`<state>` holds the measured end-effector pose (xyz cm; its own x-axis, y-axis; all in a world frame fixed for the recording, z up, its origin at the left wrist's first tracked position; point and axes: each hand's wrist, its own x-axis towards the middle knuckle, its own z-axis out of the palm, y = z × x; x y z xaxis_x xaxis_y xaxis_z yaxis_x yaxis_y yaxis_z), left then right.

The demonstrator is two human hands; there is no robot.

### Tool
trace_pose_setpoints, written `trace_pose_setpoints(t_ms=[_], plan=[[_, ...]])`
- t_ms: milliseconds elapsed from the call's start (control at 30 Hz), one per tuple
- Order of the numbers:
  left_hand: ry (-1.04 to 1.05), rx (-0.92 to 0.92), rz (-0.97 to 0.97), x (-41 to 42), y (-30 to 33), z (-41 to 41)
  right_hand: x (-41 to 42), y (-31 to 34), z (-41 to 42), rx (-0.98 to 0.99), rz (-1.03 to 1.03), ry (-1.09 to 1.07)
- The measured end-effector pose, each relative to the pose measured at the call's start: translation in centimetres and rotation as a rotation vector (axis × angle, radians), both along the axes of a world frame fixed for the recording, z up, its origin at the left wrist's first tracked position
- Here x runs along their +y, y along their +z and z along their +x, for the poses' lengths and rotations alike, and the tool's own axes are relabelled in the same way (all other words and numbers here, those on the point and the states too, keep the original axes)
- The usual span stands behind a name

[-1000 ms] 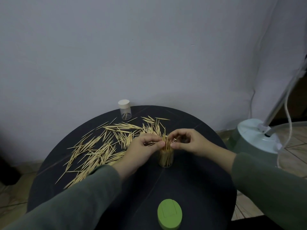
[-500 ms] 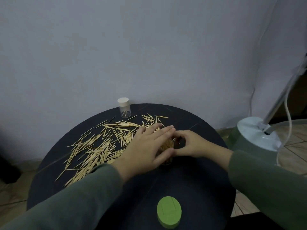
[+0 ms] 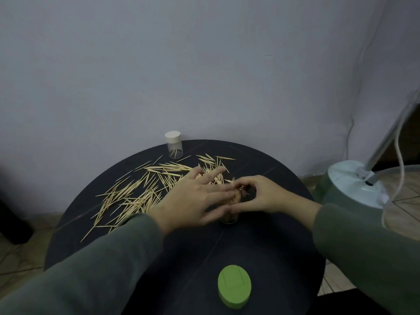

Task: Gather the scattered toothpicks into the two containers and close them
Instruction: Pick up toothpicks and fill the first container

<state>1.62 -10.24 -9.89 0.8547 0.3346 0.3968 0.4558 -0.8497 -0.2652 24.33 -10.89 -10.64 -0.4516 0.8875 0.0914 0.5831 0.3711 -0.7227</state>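
On the round black table point(image 3: 141, 235), a clear container of toothpicks point(image 3: 230, 215) stood near the middle, mostly hidden behind the two hands. The left hand point(image 3: 195, 198) lay over its near-left side with fingers straight and spread, reaching across the top of the bundle (whether the palm pressed on it could not be told). The right hand point(image 3: 259, 195) curled round the container from the right, thumb and forefinger bent toward the toothpick tips. Many loose pale wooden toothpicks point(image 3: 136, 192) lay scattered across the left and far part of the table. At the far edge stood a small clear jar with a cream lid point(image 3: 173, 147), lid on, a few toothpicks inside. A green oval lid point(image 3: 234, 288) lay on the near edge, well apart from the hands. To the right, on the floor, was a pale green lamp base point(image 3: 354, 185).
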Motion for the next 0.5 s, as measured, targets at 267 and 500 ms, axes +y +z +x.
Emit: trace_pose_setpoints(t_ms=[267,500], plan=[[0.268,-0.204,-0.555,-1.3,0.0,0.9,0.0,0.2,0.1,-0.032,-0.005,0.026],[0.073,-0.204,-0.433,-1.1,0.0,0.5,-0.1,0.2,0.0,-0.017,-0.007,0.047]])
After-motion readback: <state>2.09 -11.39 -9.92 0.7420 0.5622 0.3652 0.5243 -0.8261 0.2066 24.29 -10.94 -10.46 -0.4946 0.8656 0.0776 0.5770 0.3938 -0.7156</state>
